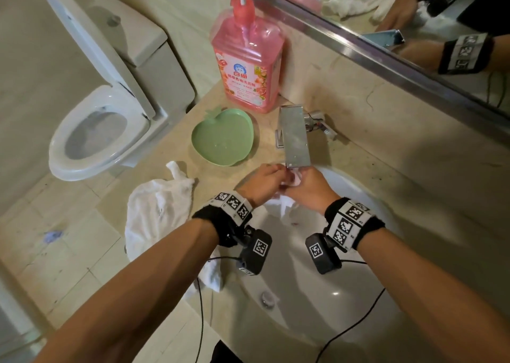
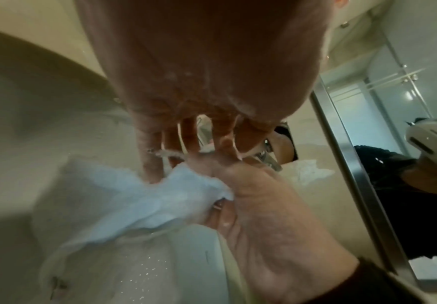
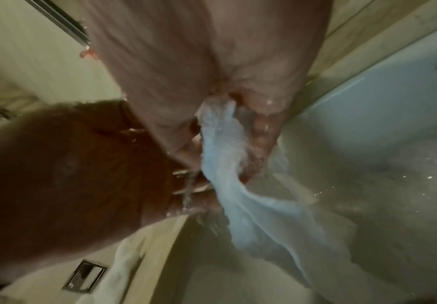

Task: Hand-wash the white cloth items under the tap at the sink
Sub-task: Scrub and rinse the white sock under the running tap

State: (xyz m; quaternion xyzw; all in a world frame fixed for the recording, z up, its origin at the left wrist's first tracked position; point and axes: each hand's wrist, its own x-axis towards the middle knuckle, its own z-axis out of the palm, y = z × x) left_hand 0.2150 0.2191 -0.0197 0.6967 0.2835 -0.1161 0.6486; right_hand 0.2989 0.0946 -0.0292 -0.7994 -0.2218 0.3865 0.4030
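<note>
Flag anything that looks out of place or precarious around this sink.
One thing: the spare white cloth is draped over the counter's front edge, partly hanging off, so it could slide to the floor. A small bluish scrap lies on the floor tiles. Nothing else stands out.

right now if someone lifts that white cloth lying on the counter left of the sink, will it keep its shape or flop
Probably flop: the white cloth on the counter lies crumpled, with one end draped over the sink rim. If wet, it may feel heavy and cling, much as the cloth the left hand and right hand grip under the tap hangs limp.
</note>
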